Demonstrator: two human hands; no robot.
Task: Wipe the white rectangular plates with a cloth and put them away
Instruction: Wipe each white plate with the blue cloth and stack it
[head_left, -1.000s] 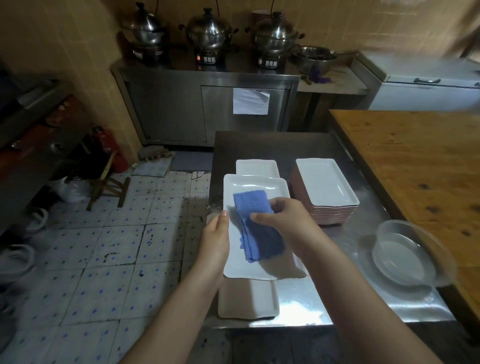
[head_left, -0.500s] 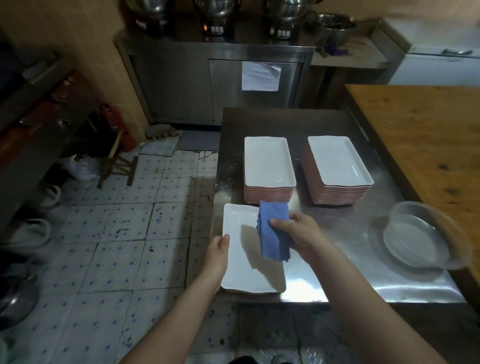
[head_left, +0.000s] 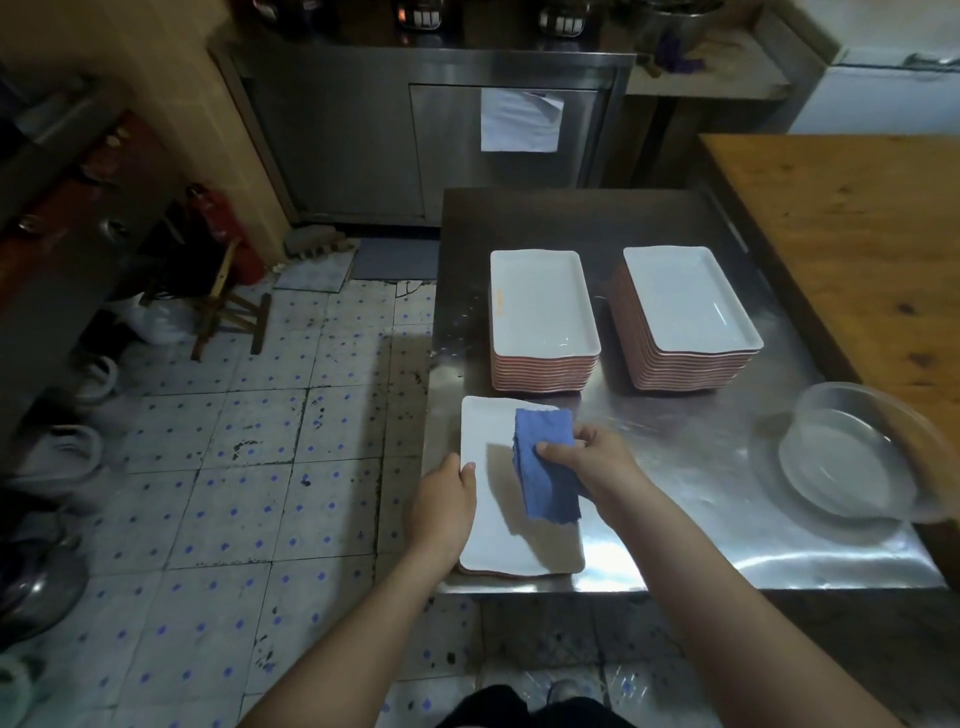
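Observation:
A white rectangular plate (head_left: 493, 530) lies at the near left corner of the steel table (head_left: 675, 467), on top of another plate whose edge shows beneath it. My left hand (head_left: 441, 506) grips its left rim, thumb on top. My right hand (head_left: 597, 467) holds a folded blue cloth (head_left: 545, 467) over the plate's right half. Behind stand two stacks of white rectangular plates with reddish undersides: a left stack (head_left: 543, 312) and a right stack (head_left: 685, 306).
A clear round bowl (head_left: 857, 457) sits at the table's right edge beside a wooden counter (head_left: 841, 234). A steel cabinet (head_left: 415, 130) stands at the back. The tiled floor to the left holds a small wooden stool (head_left: 228, 306) and shoes.
The plate came down from in front of the left stack to the table's near edge. The cloth moved to the plate's right half. The view tilted downward.

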